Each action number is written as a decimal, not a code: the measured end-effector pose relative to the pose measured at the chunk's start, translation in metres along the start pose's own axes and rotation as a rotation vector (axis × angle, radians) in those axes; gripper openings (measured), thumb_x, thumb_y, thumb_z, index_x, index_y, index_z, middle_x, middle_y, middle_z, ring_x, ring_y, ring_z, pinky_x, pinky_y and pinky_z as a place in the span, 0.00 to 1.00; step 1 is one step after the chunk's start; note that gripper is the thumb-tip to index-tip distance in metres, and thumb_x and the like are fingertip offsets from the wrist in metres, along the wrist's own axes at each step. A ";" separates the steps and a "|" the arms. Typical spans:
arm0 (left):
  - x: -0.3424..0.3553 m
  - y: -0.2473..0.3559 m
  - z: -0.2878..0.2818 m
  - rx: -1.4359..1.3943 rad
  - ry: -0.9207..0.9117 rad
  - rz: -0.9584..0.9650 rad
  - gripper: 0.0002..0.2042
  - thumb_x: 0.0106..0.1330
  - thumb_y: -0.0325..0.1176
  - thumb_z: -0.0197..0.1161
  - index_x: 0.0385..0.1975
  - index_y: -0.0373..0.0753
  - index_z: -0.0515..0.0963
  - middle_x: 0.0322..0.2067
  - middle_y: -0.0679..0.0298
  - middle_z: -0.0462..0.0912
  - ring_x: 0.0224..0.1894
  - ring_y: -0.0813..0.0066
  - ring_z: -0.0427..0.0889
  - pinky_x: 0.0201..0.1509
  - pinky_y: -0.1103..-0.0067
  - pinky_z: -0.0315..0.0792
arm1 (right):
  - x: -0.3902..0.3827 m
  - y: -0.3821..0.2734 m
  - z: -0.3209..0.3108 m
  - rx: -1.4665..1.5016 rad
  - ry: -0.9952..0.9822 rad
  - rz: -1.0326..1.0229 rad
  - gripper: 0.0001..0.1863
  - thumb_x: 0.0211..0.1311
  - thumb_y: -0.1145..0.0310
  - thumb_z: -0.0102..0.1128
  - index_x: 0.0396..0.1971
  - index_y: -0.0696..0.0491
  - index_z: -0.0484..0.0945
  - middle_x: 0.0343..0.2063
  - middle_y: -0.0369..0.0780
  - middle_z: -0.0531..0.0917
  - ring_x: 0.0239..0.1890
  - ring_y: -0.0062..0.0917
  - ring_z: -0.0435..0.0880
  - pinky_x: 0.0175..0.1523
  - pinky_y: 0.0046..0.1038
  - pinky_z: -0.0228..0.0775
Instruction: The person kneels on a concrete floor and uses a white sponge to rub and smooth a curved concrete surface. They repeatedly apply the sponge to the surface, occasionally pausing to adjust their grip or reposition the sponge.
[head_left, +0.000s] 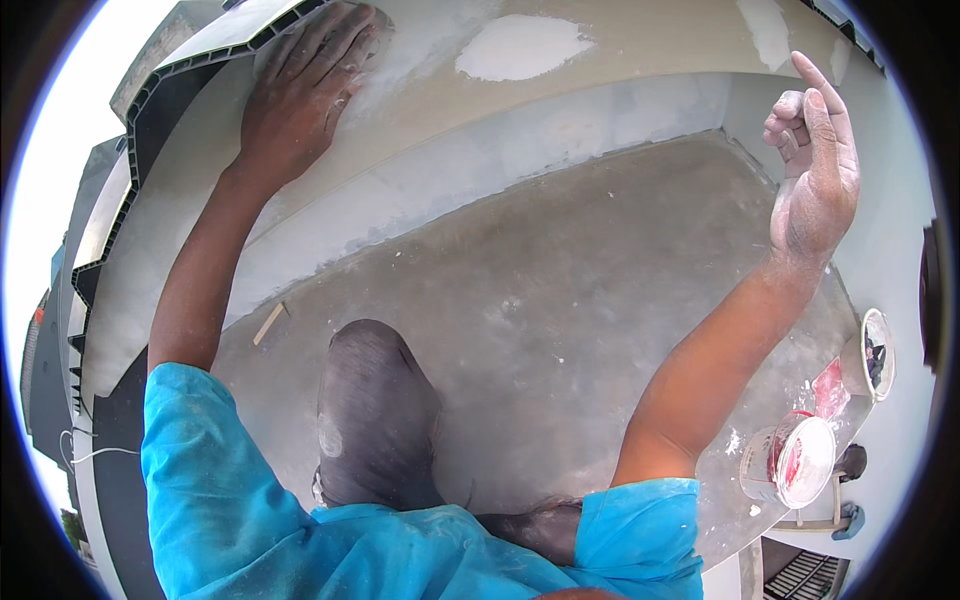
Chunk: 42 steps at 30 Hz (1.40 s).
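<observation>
My left hand [300,95] lies over the pale wall surface [410,100] at the upper left, its fingers extended; I cannot make out whether the greyish rounded shape beneath them is an object or a patch. Irregular white filler patches [522,47] mark that surface, with another near its right end. At the upper right, my right hand [812,165], coated in white dust, is raised with its index finger extended and the others loosely curled apart, holding nothing visible. A pale strip [480,165] runs below the marked surface.
My bent knee [370,400] rests over the grey floor [550,320]. A small wooden stick [270,322] lies left. At right stand a white-lidded tub [800,460] and an open bucket [865,355], with a red packet [830,390] between them. Black corrugated edging [130,165] borders the left side.
</observation>
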<state>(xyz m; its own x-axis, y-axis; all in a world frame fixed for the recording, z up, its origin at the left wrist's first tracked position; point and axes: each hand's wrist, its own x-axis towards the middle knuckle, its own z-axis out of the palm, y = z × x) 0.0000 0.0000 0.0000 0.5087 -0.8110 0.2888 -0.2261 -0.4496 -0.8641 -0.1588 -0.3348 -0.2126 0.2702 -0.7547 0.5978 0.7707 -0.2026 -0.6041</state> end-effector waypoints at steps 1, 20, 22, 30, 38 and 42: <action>0.026 0.015 -0.012 -0.012 0.081 0.101 0.27 0.76 0.35 0.47 0.75 0.43 0.57 0.77 0.65 0.51 0.77 0.64 0.53 0.80 0.68 0.53 | 0.002 -0.004 0.009 0.031 -0.013 0.000 0.21 0.72 0.60 0.59 0.57 0.56 0.80 0.29 0.33 0.83 0.36 0.17 0.80 0.46 0.22 0.74; 0.096 0.076 -0.016 -0.173 0.602 0.274 0.22 0.76 0.33 0.48 0.68 0.37 0.68 0.72 0.58 0.63 0.76 0.60 0.57 0.79 0.68 0.54 | 0.049 -0.033 -0.004 -0.057 -0.209 -0.145 0.19 0.73 0.64 0.56 0.57 0.59 0.79 0.29 0.32 0.79 0.34 0.17 0.77 0.43 0.21 0.70; 0.074 0.073 -0.005 -0.272 0.501 0.221 0.22 0.76 0.33 0.48 0.68 0.37 0.68 0.72 0.58 0.63 0.76 0.61 0.57 0.79 0.67 0.55 | 0.049 -0.032 -0.001 -0.090 -0.232 -0.140 0.20 0.73 0.64 0.56 0.58 0.59 0.78 0.29 0.32 0.79 0.34 0.17 0.77 0.43 0.21 0.69; -0.031 0.046 0.047 -0.170 0.399 -0.041 0.22 0.76 0.35 0.52 0.69 0.49 0.68 0.75 0.73 0.58 0.76 0.66 0.57 0.77 0.64 0.59 | 0.056 -0.023 -0.029 -0.087 -0.106 -0.004 0.18 0.71 0.64 0.58 0.54 0.58 0.82 0.27 0.30 0.80 0.33 0.15 0.77 0.45 0.20 0.69; 0.014 0.071 0.022 -0.196 -0.038 -0.230 0.26 0.73 0.33 0.57 0.71 0.50 0.65 0.74 0.73 0.60 0.75 0.69 0.60 0.77 0.66 0.59 | 0.045 -0.032 -0.005 -0.108 -0.206 -0.070 0.17 0.70 0.63 0.58 0.52 0.56 0.83 0.27 0.30 0.81 0.34 0.16 0.78 0.46 0.22 0.69; -0.033 0.047 0.051 -0.174 0.450 -0.034 0.25 0.71 0.31 0.59 0.69 0.49 0.69 0.73 0.69 0.63 0.73 0.62 0.64 0.75 0.64 0.63 | 0.051 -0.028 -0.018 -0.139 -0.167 -0.048 0.17 0.70 0.62 0.59 0.52 0.56 0.83 0.26 0.30 0.81 0.35 0.15 0.78 0.46 0.22 0.69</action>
<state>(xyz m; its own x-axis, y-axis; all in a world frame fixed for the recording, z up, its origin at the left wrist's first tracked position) 0.0148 0.0244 -0.0707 0.1170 -0.8591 0.4982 -0.3712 -0.5032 -0.7804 -0.1764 -0.3785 -0.1749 0.3355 -0.6306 0.6999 0.7011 -0.3290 -0.6326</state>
